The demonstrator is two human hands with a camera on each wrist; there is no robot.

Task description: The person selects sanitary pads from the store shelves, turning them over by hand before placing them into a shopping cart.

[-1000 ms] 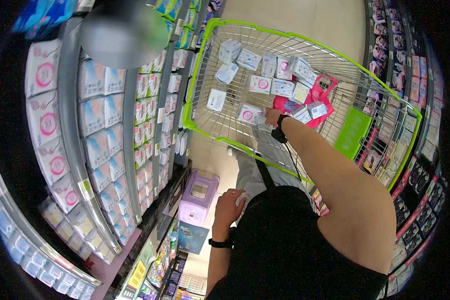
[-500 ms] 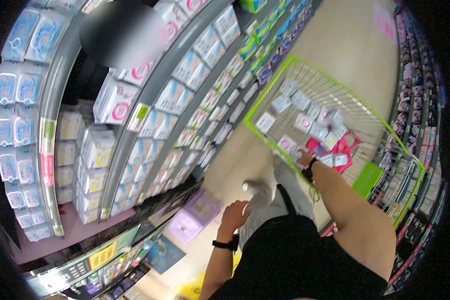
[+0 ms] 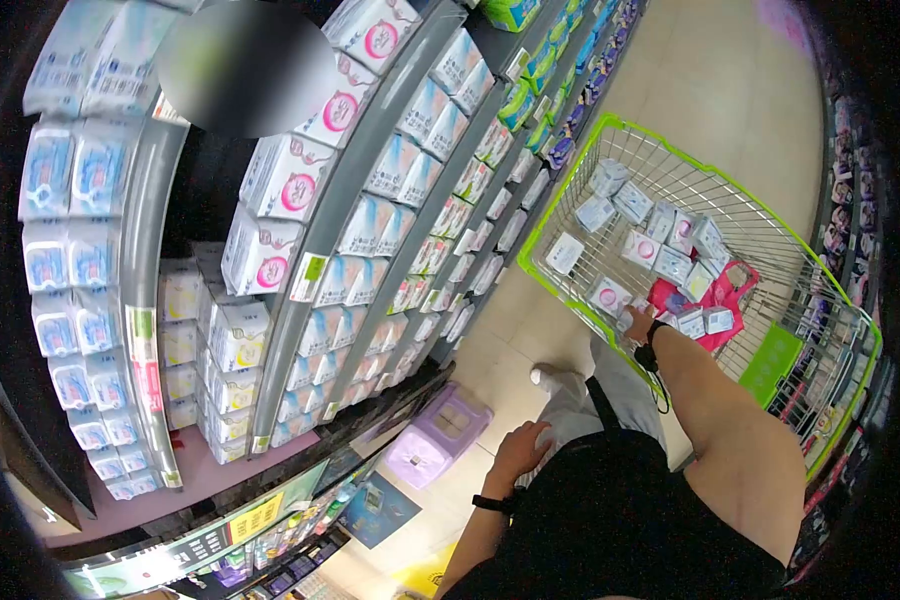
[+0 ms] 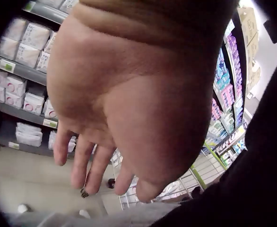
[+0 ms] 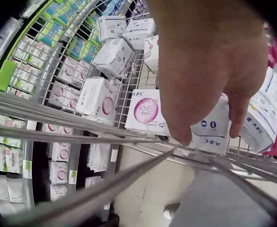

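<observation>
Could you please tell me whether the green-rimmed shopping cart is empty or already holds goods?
It holds goods: the shopping cart has many white packets and a pink bag inside.

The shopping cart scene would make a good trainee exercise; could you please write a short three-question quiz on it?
1. True or false: the right hand is inside the shopping cart, over the white packs.
2. What does the left hand hold?
A. a white pack
B. nothing
C. the cart rim
3. Fill in: the purple stool stands on the floor at the foot of the ____.

Key:
1. True
2. B; its fingers hang loose beside the grey trouser leg.
3. shelves
</observation>
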